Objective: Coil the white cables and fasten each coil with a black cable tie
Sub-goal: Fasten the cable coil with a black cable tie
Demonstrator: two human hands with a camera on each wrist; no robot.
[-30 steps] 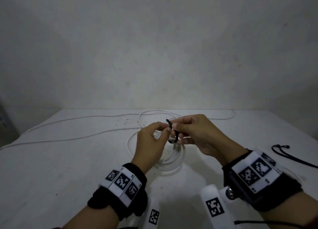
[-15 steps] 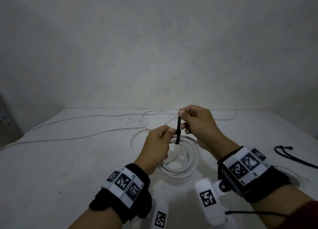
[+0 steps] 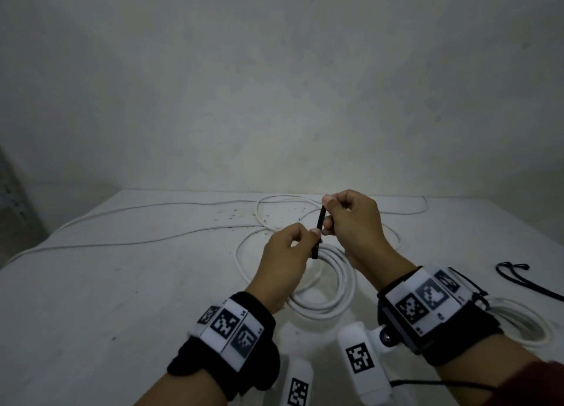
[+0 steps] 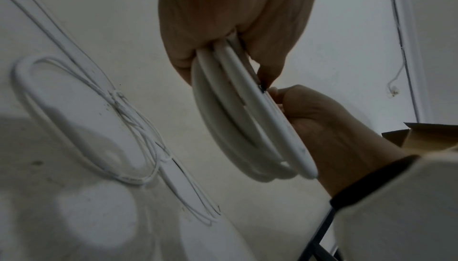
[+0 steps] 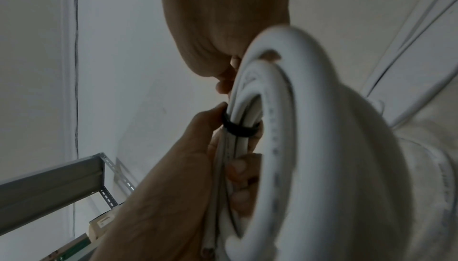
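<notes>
Hands first: our left hand (image 3: 285, 253) sits low in the middle of the head view, closer to us, and it grips the bunched loops of the white cable coil (image 3: 329, 286). Its fingers curl round the loops, and its thumb and first finger pinch the low part of the black cable tie (image 3: 319, 228). Our right hand (image 3: 351, 219) is a bit higher and farther back, and it pinches the top end of the tie.

In the right wrist view we see the tie wrapped round the loops (image 5: 239, 128) like a little black ring. The free end of the tie stands almost straight up, from the left hand below to the right hand above. The coil hangs down under both hands, just over the white surface (image 3: 106, 283).

We think the next pull goes up along the tie, with the right hand pulling and the left hand holding still. We cannot tell if the ring is tight yet.

Farther back, a loose white cable (image 3: 152, 237) lies across the surface.
</notes>
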